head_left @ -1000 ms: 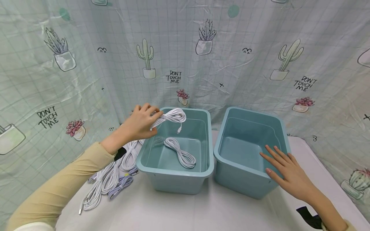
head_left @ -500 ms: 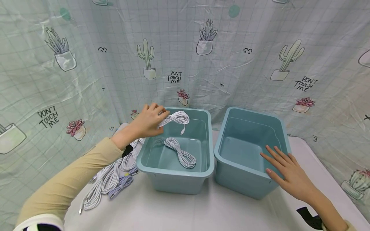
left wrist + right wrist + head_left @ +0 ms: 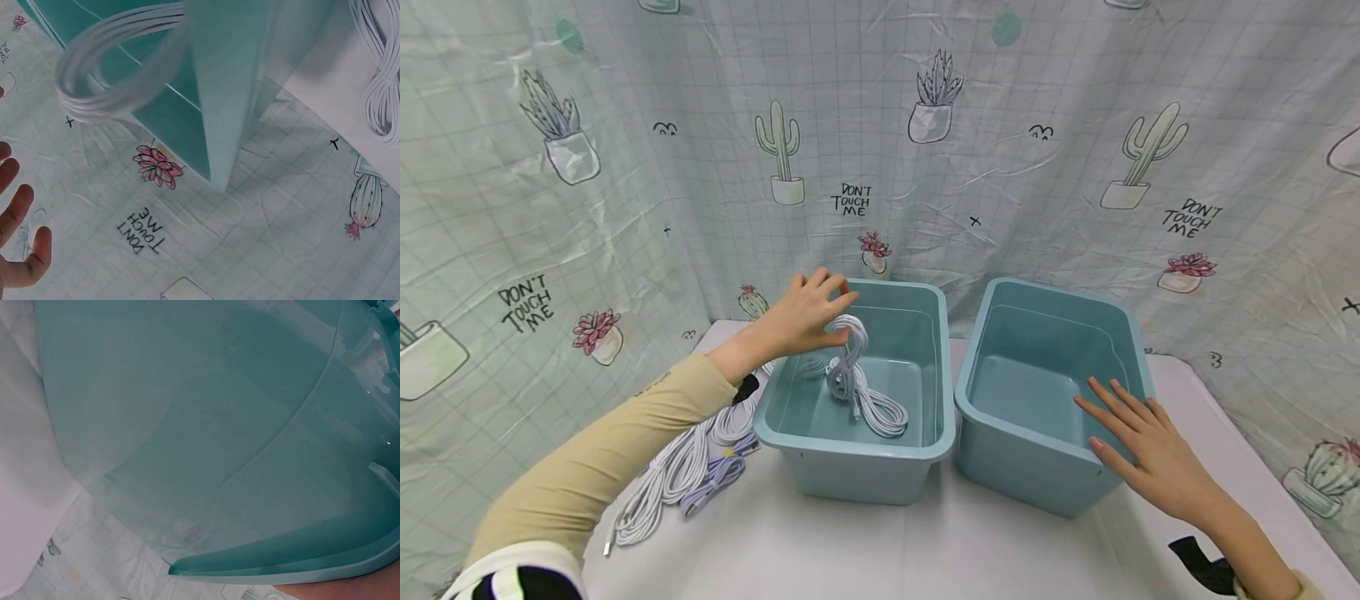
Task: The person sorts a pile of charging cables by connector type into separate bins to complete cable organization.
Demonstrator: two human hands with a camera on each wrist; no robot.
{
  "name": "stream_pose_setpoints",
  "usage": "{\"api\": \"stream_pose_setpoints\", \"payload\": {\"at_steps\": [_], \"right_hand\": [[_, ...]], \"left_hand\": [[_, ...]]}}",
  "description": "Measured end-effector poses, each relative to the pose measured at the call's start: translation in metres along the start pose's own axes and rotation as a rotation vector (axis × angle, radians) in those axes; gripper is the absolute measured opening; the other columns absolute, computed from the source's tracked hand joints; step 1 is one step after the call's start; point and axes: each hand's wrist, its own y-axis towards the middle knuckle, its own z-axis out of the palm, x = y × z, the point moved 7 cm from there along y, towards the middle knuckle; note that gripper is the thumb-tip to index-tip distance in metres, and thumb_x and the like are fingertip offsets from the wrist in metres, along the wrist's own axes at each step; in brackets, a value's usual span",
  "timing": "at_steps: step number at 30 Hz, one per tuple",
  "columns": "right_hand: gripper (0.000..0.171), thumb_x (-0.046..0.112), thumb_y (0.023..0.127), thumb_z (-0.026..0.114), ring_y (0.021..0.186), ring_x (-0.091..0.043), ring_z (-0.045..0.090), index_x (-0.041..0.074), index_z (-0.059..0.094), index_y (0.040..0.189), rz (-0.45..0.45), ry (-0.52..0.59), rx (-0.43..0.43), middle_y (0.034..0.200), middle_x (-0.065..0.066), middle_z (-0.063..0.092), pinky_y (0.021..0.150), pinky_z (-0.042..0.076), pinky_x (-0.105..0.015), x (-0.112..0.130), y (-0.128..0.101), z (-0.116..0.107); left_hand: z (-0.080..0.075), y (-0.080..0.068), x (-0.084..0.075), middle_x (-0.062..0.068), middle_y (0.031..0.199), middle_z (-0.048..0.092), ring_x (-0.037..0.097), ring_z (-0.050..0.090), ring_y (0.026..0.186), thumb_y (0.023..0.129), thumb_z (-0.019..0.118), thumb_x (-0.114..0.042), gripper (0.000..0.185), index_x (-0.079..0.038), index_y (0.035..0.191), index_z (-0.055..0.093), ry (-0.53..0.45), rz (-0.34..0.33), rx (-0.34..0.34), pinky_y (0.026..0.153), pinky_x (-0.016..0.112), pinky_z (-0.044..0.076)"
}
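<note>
A: Where is the left hand (image 3: 805,317) in the head view?

B: Centre of the frame, just above the back left corner of the left bin (image 3: 820,467). Its fingers look spread and loose. A bundled white cable (image 3: 847,354) hangs right under the fingertips, drooping into the bin. I cannot tell whether a finger is hooked through the loop or whether the bundle has left the hand.

A: What does the wrist camera show?

B: The loop of cable (image 3: 106,69) is blurred at the upper left, and the fingertips (image 3: 22,244) at the lower left edge are apart from it, uncurled.

A: What is in the bins?

B: The left one has another coiled white cable (image 3: 880,410) lying on its floor, touching the lower end of the hanging bundle. The right bin (image 3: 1037,475) looks empty.

A: And the right hand (image 3: 1138,450)?

B: In the lower right, flat with straight fingers across the near right rim of the right bin, probably to steady it. It holds nothing.

A: Anything outside the bins?

B: More cable bundles (image 3: 677,467) lie on the white table (image 3: 880,550), left of the left bin and within reach of that arm.
</note>
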Motion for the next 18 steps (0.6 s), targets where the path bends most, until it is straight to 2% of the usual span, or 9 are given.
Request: {"api": "stream_pose_setpoints", "payload": {"at_steps": [4, 9, 18], "right_hand": [[0.056, 0.022, 0.087, 0.054, 0.138, -0.004, -0.003, 0.024, 0.032, 0.139, 0.001, 0.002, 0.004, 0.150, 0.005, 0.013, 0.104, 0.002, -0.060, 0.000, 0.000, 0.000], [0.057, 0.021, 0.087, 0.054, 0.138, -0.005, -0.002, 0.025, 0.031, 0.139, 0.004, -0.005, 0.009, 0.150, 0.006, 0.012, 0.104, 0.002, -0.060, -0.001, 0.001, 0.000], [0.057, 0.021, 0.086, 0.055, 0.138, -0.002, -0.003, 0.025, 0.031, 0.139, 0.004, -0.003, 0.008, 0.150, 0.006, 0.013, 0.104, 0.001, -0.060, 0.000, 0.000, 0.000]], "left_hand": [[-0.003, -0.001, -0.003, 0.009, 0.099, 0.053, 0.026, 0.046, 0.085, 0.078, 0.063, -0.030, 0.038, -0.007, 0.108, 0.059, 0.013, 0.019, -0.032, 0.060, 0.038, 0.034], [-0.003, -0.006, -0.003, 0.008, 0.099, 0.054, 0.025, 0.048, 0.085, 0.079, 0.063, -0.026, 0.036, -0.007, 0.109, 0.059, -0.026, 0.024, -0.039, 0.061, 0.037, 0.035], [-0.012, -0.025, 0.005, 0.005, 0.093, 0.056, 0.023, 0.049, 0.082, 0.078, 0.063, -0.023, 0.030, -0.009, 0.105, 0.063, -0.075, -0.016, -0.065, 0.063, 0.037, 0.037]]}}
